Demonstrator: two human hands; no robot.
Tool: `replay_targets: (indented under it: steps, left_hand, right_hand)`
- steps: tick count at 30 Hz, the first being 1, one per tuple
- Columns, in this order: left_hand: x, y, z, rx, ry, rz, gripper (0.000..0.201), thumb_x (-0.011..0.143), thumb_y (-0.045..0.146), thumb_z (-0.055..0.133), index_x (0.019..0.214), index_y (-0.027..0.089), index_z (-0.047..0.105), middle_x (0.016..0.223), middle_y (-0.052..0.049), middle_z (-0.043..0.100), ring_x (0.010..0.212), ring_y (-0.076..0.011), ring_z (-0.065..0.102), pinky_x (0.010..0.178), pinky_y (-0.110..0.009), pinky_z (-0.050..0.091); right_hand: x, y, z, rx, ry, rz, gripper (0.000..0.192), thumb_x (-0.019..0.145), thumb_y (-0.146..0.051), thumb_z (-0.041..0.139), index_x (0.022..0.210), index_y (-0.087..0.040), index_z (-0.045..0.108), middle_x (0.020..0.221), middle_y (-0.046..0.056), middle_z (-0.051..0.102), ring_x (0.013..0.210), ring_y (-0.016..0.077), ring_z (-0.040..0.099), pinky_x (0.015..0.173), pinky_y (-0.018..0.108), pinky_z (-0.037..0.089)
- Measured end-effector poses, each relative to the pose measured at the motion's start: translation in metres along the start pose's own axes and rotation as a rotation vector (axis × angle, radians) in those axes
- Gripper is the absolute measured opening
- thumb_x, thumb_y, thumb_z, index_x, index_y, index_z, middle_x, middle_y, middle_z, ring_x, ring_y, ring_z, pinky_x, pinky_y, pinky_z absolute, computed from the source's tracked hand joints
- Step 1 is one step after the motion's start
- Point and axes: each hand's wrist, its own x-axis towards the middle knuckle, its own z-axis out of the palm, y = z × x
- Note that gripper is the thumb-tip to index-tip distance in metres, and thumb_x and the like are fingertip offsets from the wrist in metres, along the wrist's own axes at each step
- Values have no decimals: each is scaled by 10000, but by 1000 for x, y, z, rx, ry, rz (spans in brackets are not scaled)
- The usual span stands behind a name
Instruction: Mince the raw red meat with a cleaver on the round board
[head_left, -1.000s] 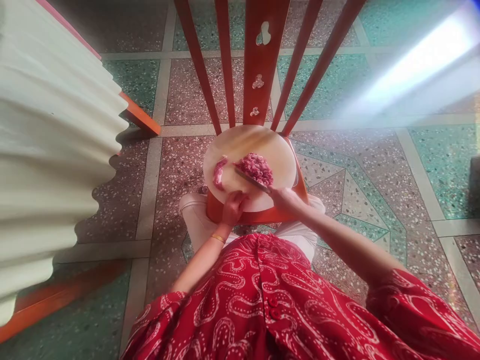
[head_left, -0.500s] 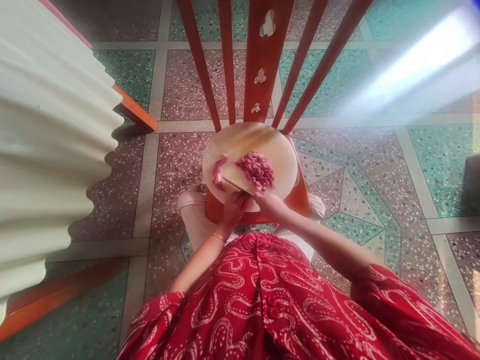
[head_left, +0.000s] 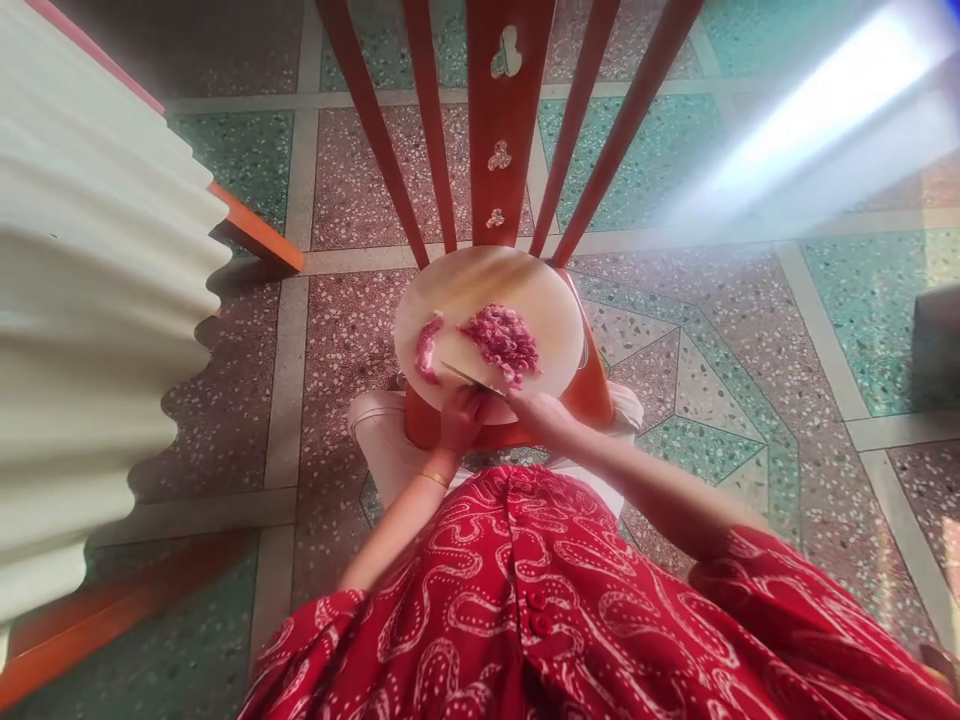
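Observation:
A round pale cutting board (head_left: 450,280) lies on the seat of a wooden chair. My right hand (head_left: 538,415) is closed on the handle of a knife (head_left: 465,374), whose blade points to the left over the board's near part. Close by on the left, my left hand (head_left: 463,415) has its fingers curled at the near edge, beside the blade; what they hold, if anything, is hidden. Beyond the knife sits a heap of cut raw meat (head_left: 504,342). A separate strip of meat (head_left: 428,348) rests at the board's left side.
The reddish-brown chair (head_left: 510,110) has its slatted back on the far side of the board. A cream scalloped cloth (head_left: 90,300) hangs at the left, with wooden legs (head_left: 259,232) below it. Around lies a speckled tiled floor (head_left: 352,330).
The view has shifted slightly, so the board and chair appear a little further left. Both hands and the knife keep nearly the same place at the board's near edge.

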Motion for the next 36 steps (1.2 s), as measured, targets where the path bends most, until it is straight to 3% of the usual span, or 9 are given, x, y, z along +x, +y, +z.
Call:
replay_targets:
  steps: [6,10,15,23,26,29,32,36]
  left_hand:
    - [-4,4,-9,-66,26,12,210,901,256,460,978,206,649,990,-66,632,951,-185,567,849,-369,493]
    - [-9,2,-6,-3,61,-3,192,894,236,473,982,184,635,961,-80,638,925,-192,570,819,-362,497]
    - [-11,-3,3,43,7,34,182,890,222,470,973,177,625,960,-78,654,908,-203,574,820,-381,491]
    - [-8,-3,4,51,-1,53,175,878,226,488,947,174,640,943,-88,657,920,-217,585,822,-392,493]
    - [-7,-1,2,40,-8,47,181,881,220,478,931,194,650,928,-75,658,884,-203,588,825,-389,495]
    - [-6,0,3,36,0,34,189,884,218,474,947,199,651,938,-65,658,879,-199,583,823,-383,498]
    - [-6,0,3,27,11,22,188,886,222,478,960,196,649,941,-62,654,876,-194,581,819,-377,497]
    - [-9,0,0,-21,40,1,198,892,245,478,1005,214,637,1000,-64,635,939,-186,566,832,-361,491]
  right_hand:
    - [2,7,-9,-9,127,46,483,904,-169,339,1383,-208,294,966,101,651,805,184,634,611,229,426]
    - [-15,4,-1,-40,45,36,488,862,-149,390,1344,-211,344,803,68,661,701,189,640,563,235,411]
    - [-28,-4,6,-40,-21,64,437,830,-145,424,1262,-208,415,799,76,666,748,216,649,591,255,428]
    - [18,-30,-2,-16,19,23,281,874,-164,385,1139,-180,476,881,95,666,798,196,641,635,251,442]
    - [18,-20,-1,-21,8,-15,312,878,-179,399,1182,-164,471,906,107,664,828,192,636,648,236,434]
    - [5,5,-4,-49,-9,4,404,872,-171,405,1275,-189,420,900,90,667,802,184,639,625,225,415]
    - [0,21,-16,-101,73,76,440,865,-134,373,1299,-197,403,836,77,668,735,190,638,574,231,386]
    - [4,15,-26,-79,139,63,364,859,-121,355,1197,-158,487,800,88,653,678,187,620,544,241,363]
